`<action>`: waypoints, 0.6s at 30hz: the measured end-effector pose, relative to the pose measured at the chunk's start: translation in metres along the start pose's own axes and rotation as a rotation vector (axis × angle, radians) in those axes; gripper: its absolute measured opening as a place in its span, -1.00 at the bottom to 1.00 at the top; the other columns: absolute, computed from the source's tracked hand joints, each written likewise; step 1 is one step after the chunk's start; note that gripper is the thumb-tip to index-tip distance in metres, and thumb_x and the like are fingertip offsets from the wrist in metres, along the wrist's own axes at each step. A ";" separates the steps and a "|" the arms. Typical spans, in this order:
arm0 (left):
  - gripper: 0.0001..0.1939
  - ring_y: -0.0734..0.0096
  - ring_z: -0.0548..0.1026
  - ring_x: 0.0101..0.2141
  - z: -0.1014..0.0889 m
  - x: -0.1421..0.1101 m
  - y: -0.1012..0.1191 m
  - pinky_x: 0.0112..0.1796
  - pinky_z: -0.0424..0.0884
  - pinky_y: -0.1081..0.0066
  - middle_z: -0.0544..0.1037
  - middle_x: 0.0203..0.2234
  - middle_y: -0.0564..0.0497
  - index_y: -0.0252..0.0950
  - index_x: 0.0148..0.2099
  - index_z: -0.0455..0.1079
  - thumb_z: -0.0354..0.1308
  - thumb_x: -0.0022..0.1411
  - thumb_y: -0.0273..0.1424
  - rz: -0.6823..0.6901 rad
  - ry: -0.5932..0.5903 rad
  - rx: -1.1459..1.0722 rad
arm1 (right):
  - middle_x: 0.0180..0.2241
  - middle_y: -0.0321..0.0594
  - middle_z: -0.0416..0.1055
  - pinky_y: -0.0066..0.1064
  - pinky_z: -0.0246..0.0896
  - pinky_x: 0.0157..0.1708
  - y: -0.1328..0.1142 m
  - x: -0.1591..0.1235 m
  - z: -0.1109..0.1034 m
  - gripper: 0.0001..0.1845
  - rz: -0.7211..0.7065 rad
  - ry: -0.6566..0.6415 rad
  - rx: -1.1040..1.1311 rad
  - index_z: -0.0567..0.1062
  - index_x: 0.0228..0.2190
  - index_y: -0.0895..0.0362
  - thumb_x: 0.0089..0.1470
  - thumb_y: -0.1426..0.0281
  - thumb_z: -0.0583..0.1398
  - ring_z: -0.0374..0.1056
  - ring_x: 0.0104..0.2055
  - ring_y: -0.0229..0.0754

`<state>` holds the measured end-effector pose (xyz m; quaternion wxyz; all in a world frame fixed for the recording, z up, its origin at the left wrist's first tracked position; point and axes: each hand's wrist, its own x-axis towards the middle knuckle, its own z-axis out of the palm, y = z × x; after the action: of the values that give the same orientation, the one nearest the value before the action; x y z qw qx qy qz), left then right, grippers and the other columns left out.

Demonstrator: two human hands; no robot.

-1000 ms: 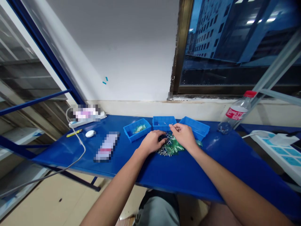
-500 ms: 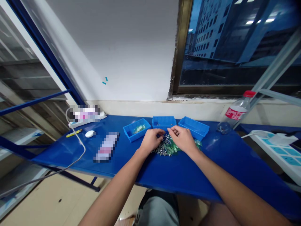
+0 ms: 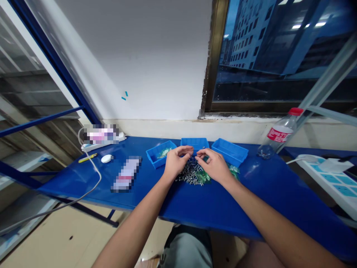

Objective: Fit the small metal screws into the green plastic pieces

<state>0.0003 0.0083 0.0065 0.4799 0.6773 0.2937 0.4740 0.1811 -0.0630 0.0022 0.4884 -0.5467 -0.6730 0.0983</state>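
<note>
over the last second both hands have lifted and drawn forward off the middle of the pile, so more of the metal pins (image 3: 190, 175) shows, spread a little wider toward the table's left edge. my judgement is that the hands are between touches on the heap, with much of it lying loose and mixed.

the pile sits on the blue table (image 3: 192, 208) between its near edge and the trays by its far edge; green pieces (image 3: 205, 176) lie on the pile's right side, partly under the right hand (image 3: 204, 155). the left hand (image 3: 178, 158) is above the pile's far left part, fingers stretched forward, thumb apart from them, nothing seen in its grip. the right hand's fingers are bent toward the left hand, the two hands just apart; whether its fingertips pinch a small piece i cannot tell.

the left tray (image 3: 158, 162), behind the left hand, holds small pale green pieces (image 3: 164, 152). the middle tray (image 3: 194, 141) is partly hidden by the fingers, its contents too small to tell. the right tray (image 3: 237, 158) stands angled beside it, toward the table's right edge, its contents likewise unclear
</note>
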 end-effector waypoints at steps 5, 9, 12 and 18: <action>-0.66 0.11 0.69 -0.07 0.003 -0.001 0.003 0.11 0.57 0.04 0.70 -0.10 -0.20 -0.35 -0.04 0.58 0.43 0.14 -0.33 -0.047 -0.044 -0.137 | -0.24 -0.16 0.62 -0.34 0.33 -0.40 0.000 0.000 0.003 -0.84 0.080 -0.034 0.097 0.56 -0.23 0.05 0.18 0.26 0.26 0.49 -0.35 -0.14; -0.61 0.08 0.69 -0.07 0.004 -0.001 0.005 0.12 0.57 0.03 0.71 -0.11 -0.21 -0.37 -0.04 0.58 0.46 0.12 -0.30 -0.064 -0.056 -0.171 | -0.28 -0.18 0.59 -0.36 0.33 -0.42 0.002 0.001 0.007 -0.84 0.131 -0.029 0.199 0.50 -0.25 0.06 0.12 0.28 0.27 0.48 -0.35 -0.15; -0.59 0.07 0.69 -0.06 0.005 -0.001 0.007 0.12 0.56 0.03 0.71 -0.11 -0.22 -0.38 -0.05 0.56 0.48 0.11 -0.27 -0.064 -0.064 -0.169 | -0.36 -0.24 0.54 -0.39 0.27 -0.45 0.001 0.001 0.009 -0.84 0.140 -0.014 0.204 0.45 -0.26 0.06 0.07 0.33 0.27 0.43 -0.40 -0.19; -0.62 0.12 0.68 -0.06 0.003 0.001 0.004 0.14 0.54 0.04 0.70 -0.10 -0.23 -0.38 -0.06 0.55 0.46 0.13 -0.29 -0.064 -0.044 -0.153 | -0.40 -0.33 0.43 -0.39 0.28 -0.40 -0.001 0.001 0.008 -0.71 0.089 -0.002 0.107 0.46 -0.19 0.08 -0.04 0.46 0.21 0.33 -0.44 -0.24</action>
<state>0.0034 0.0061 0.0105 0.5514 0.6393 0.2676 0.4645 0.1738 -0.0593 -0.0005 0.5113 -0.5491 -0.6424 0.1563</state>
